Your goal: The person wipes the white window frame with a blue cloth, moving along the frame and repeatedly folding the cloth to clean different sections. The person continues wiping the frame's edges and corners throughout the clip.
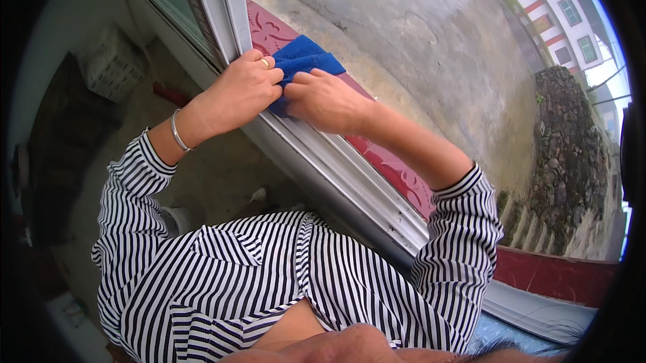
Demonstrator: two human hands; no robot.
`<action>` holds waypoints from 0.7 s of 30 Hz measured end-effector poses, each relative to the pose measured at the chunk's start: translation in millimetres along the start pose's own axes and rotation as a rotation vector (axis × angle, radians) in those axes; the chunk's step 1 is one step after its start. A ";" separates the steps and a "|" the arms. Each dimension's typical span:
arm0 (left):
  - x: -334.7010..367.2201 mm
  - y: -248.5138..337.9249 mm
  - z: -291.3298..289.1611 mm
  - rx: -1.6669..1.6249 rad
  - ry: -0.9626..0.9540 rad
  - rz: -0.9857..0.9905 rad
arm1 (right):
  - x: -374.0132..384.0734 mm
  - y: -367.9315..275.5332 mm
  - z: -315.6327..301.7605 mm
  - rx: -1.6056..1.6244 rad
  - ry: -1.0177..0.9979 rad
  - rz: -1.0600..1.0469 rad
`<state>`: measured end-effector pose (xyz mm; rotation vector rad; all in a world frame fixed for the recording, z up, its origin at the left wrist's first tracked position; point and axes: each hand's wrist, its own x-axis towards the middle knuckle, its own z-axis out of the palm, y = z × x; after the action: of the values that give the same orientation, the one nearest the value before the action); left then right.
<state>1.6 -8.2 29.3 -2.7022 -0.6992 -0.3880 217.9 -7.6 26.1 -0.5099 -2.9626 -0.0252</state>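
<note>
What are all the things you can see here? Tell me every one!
cloth: one, blue, on the window track, held by both hands
window frame: one, pale grey, running across the middle
sill: one, red with a pattern, outside the frame
crate: one, white, on the floor at left
building: one, white and red, top right
stone wall: one, dark, at right
bracelet: one, silver, left wrist
left hand: gripping the cloth
right hand: gripping the cloth

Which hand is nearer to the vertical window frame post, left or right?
Left. The left hand presses against the white window frame post while gripping the blue cloth. The right hand holds the cloth on the far side, away from the post.
</note>
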 end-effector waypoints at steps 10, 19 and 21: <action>5.3 34.5 8.9 -0.076 -0.068 0.041 | -30.4 -33.7 -26.7 -0.067 -0.135 0.028; 36.4 107.7 0.1 -0.479 0.046 0.271 | -114.2 -106.1 -61.0 0.062 -0.281 0.402; 46.6 128.8 -7.8 -0.565 0.057 0.333 | -126.6 -124.4 -79.8 0.120 -0.388 0.505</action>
<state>104.9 -98.3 21.3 -3.2367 -0.1158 -0.6527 305.0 -170.0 88.8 -1.3611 -3.0582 0.3356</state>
